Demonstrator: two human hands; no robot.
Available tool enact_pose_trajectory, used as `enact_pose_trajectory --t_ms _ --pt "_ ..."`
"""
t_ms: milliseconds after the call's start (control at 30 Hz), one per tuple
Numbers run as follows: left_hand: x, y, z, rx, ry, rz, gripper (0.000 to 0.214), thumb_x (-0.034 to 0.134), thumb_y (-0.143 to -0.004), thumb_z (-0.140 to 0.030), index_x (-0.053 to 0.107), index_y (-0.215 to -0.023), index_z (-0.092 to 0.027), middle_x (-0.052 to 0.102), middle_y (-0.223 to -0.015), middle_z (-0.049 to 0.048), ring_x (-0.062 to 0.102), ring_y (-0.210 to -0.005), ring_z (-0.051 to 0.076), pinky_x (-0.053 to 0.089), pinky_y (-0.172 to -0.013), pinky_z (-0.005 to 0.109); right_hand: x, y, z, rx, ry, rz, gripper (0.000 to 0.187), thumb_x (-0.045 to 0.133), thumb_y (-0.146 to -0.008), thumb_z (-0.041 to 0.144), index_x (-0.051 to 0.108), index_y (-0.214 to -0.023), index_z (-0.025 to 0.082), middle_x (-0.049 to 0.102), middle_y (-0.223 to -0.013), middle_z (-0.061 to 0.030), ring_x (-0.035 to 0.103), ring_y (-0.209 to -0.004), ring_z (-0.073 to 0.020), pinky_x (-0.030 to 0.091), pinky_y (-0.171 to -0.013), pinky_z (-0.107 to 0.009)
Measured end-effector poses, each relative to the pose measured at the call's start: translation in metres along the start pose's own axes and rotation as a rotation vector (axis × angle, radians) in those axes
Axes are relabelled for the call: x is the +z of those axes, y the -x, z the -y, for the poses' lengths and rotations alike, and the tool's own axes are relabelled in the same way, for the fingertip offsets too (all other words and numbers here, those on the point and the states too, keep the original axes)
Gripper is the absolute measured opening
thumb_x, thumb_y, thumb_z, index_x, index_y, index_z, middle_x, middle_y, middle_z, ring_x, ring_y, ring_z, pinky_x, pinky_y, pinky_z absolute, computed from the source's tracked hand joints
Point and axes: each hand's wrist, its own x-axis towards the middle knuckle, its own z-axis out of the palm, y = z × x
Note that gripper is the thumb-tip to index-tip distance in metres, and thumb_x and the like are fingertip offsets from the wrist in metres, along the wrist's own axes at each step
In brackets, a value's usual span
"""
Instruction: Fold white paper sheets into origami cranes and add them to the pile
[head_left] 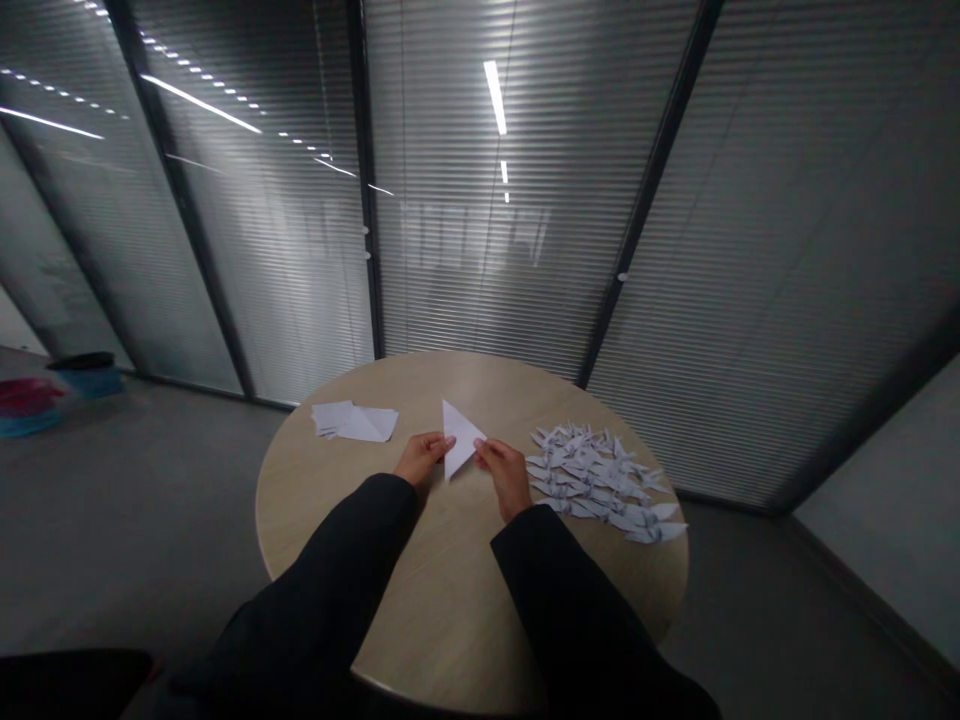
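Observation:
Between my two hands is a white sheet of paper (460, 438) folded into a triangle, its long edge on the left and its point to the right. My left hand (424, 458) pinches the long edge between thumb and fingers. At the right corner my right hand (504, 468) grips the paper in the same way. To the right lie many folded paper cranes (592, 475), set close together in rows. On the left side of the table rests a loose stack of white paper sheets (360, 422).
The round wooden table (427, 610) fills the middle of the view. Behind it stands a glass partition with blinds (495, 280). Two bins, one a blue bin with a black liner (88, 374), stand on the grey floor at the far left. A dark chair part (75, 685) shows at bottom left.

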Motion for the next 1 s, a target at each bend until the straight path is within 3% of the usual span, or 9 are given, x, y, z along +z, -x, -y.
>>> enact_pose_trajectory --t_ms 333,1000 --pt "-0.0012 0.0013 0.0017 0.013 -0.030 0.017 0.046 0.071 -0.057 -0.057 0.060 -0.059 -0.012 0.057 -0.056 0.0022 0.048 -0.051 0.010 0.037 -0.055 0.024 -0.0008 -0.0003 0.0005 -0.070 0.105 -0.031 0.032 0.062 -0.070 0.048 0.065 -0.067 0.016 0.061 -0.064 -0.0005 0.054 -0.064 -0.0149 0.042 -0.061 -0.025" --pt "0.0025 0.0045 -0.0048 0.023 -0.093 -0.016 0.046 0.071 -0.056 -0.057 0.058 -0.052 -0.012 0.052 -0.050 0.0000 0.042 -0.047 0.009 0.032 -0.050 0.023 -0.0008 0.0022 0.0072 -0.095 0.186 -0.052 0.032 0.059 -0.072 0.046 0.062 -0.059 0.018 0.057 -0.058 0.0001 0.052 -0.061 -0.0149 0.038 -0.059 -0.025"
